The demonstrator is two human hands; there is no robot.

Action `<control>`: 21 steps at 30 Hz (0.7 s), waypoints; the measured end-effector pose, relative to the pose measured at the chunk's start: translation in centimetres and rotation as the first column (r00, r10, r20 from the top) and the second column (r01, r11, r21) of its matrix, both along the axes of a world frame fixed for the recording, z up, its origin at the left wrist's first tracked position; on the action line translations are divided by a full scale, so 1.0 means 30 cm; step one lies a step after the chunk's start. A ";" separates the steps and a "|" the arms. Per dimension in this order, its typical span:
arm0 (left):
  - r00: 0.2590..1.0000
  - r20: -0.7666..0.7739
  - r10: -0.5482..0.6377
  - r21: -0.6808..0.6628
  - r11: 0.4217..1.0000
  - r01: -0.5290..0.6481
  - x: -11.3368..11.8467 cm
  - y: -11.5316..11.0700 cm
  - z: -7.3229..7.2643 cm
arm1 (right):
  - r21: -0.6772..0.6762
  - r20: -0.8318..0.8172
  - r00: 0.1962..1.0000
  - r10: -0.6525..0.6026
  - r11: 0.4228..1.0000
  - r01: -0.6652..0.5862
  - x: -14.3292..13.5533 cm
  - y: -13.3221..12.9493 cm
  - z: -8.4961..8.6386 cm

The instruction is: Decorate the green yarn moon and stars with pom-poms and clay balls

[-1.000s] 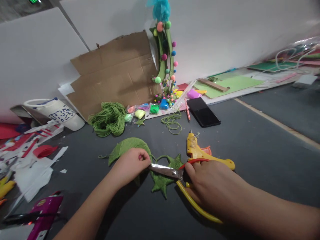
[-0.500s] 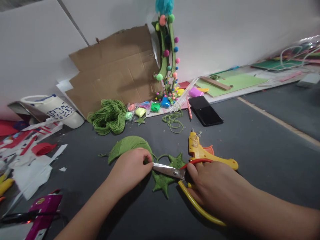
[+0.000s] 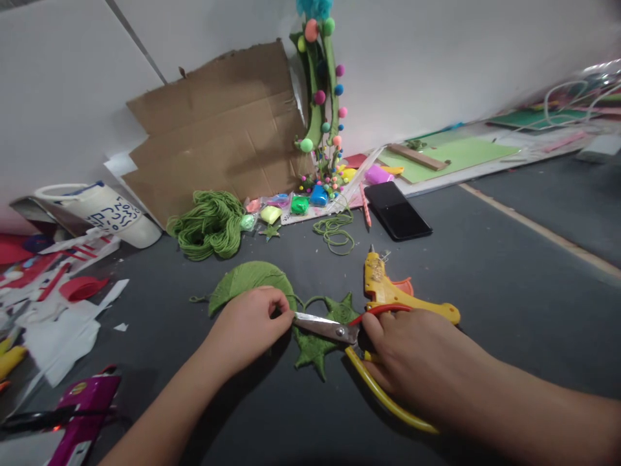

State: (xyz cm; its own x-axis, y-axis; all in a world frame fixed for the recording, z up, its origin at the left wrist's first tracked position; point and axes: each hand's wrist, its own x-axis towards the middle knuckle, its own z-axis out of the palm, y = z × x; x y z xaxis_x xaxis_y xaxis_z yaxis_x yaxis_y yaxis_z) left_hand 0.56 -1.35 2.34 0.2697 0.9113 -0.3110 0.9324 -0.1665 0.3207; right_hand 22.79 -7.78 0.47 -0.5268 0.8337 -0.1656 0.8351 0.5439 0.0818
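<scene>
My right hand (image 3: pixel 412 353) is closed around scissors (image 3: pixel 323 325) with one red and one yellow handle. Their blades look nearly together and point left, with the tips at my left hand's fingers. My left hand (image 3: pixel 257 317) is closed in a pinch there; whatever it grips is too small or hidden to make out. Behind that hand lies a crescent wrapped in green yarn (image 3: pixel 252 278), partly covered. A green yarn-wrapped star (image 3: pixel 310 356) rests beneath the blades, and a green strand loops above it. Just beyond my right hand lies a yellow glue gun (image 3: pixel 388 289).
A green yarn skein (image 3: pixel 206 223), a phone (image 3: pixel 398 210) and a pink pencil (image 3: pixel 365 206) lie farther back. Cardboard (image 3: pixel 218 129) leans on the wall beside a green pompom decoration (image 3: pixel 315 116). At left are a white mug (image 3: pixel 116 213), paper scraps (image 3: pixel 63 336) and a purple glue gun (image 3: pixel 87 414).
The camera view has shifted very slightly. Both hands, the scissors and the green pieces keep nearly the same positions.
</scene>
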 end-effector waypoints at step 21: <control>0.980 0.116 -0.161 0.055 0.986 0.156 0.011 -0.003 -0.032 | 0.067 -0.045 0.999 0.004 0.998 -0.001 -0.007 0.002 -0.008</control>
